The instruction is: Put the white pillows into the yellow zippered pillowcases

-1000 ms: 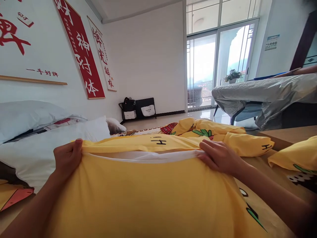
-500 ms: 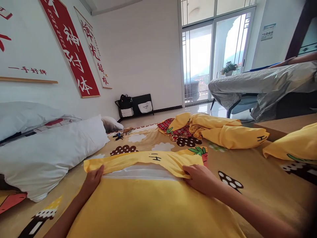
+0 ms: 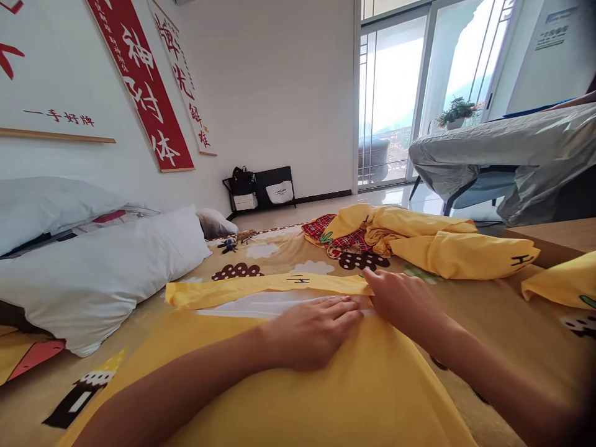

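Now, in the head view, my left hand [image 3: 310,338] has left the opening's left end on the yellow cloth pillowcase [image 3: 288,403] and lies flat near its right end, where my right hand [image 3: 407,301] grips the rim; only that end seems held. Soft white filling [image 3: 251,304] shows inside the case, on the tan patterned bedsheet [image 3: 470,323].

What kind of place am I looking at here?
Probably a room in a home or guesthouse, though I can't be sure which. A white pillow lies on a cloud-patterned sheet, a red calligraphy scroll hangs on the wall, and sliding glass doors let in daylight.
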Tool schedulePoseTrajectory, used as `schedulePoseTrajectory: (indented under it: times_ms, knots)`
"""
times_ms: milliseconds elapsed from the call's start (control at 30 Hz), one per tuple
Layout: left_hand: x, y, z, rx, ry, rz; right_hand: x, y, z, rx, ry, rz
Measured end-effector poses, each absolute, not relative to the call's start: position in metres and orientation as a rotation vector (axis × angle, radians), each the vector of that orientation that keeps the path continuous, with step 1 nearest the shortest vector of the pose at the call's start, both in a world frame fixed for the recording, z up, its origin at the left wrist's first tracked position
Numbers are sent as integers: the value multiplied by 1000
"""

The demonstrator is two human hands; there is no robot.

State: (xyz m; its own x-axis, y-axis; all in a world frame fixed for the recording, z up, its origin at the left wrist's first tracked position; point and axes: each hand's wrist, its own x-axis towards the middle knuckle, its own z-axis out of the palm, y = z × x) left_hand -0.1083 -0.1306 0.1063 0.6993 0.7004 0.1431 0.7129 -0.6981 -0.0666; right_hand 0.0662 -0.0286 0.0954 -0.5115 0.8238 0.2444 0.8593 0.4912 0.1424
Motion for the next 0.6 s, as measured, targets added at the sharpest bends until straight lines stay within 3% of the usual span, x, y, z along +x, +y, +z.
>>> schedulePoseTrajectory:
  times_ms: [133,300,500,600]
  knots:
    - [-93,-106,81,-2918,-1415,150,75,-33,86,-1578,-2594,-307]
    - [-77,-84,82,-2849,-1876,574,78,-31,76,-1630,-2572,-324]
    - [-43,-58,52,-2746,-1561,-72,86,-35,67,-1624,-2574,-388]
    - [-45,-59,33,-2834,-1460,-120,90,-38,57,-1635,-2596,-368]
